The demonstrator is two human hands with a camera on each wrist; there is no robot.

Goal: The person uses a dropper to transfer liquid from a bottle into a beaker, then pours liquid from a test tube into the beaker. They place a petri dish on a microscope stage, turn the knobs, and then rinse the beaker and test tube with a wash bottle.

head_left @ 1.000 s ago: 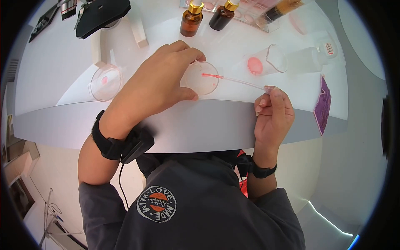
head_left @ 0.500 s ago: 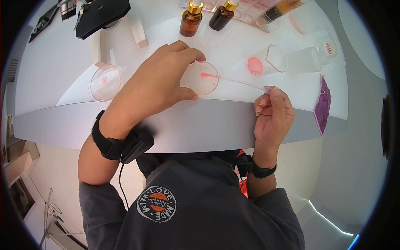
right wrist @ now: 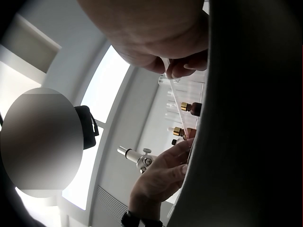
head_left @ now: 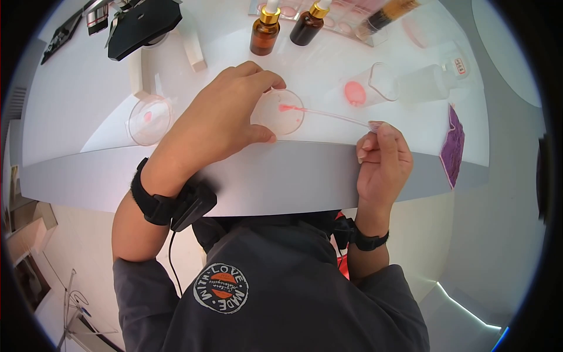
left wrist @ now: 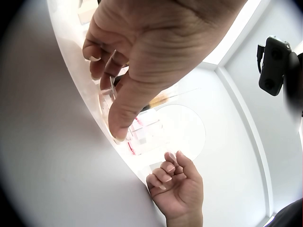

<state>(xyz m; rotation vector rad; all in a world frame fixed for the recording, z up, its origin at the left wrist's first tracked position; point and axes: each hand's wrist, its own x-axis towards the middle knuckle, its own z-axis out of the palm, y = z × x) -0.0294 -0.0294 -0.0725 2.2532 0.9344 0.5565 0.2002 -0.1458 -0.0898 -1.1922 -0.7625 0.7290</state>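
My left hand [head_left: 226,111] holds a clear petri dish [head_left: 288,125] at the table's front edge, thumb on the near side and fingers on the far side. Inside the dish lies a small pool of pink liquid [head_left: 285,108]. The tip of a thin plastic dropper [head_left: 337,115] reaches into that pool. At the dropper's other end, my right hand [head_left: 384,164] pinches the bulb between thumb and fingers. In the right wrist view the dropper stem [right wrist: 178,101] slants from the right fingers toward the left hand [right wrist: 161,177].
A second petri dish [head_left: 138,130] with a pink spot stands left. To the right are a beaker [head_left: 384,82] with pink liquid, a translucent bottle [head_left: 431,84] and a purple cloth [head_left: 453,149]. Amber dropper bottles [head_left: 265,40] and a microscope's black stage [head_left: 145,26] are behind.
The pink pool at the dropper's tip has grown a little, and the pink in the stem has faded. Both hands keep their places; the head view has shifted slightly.
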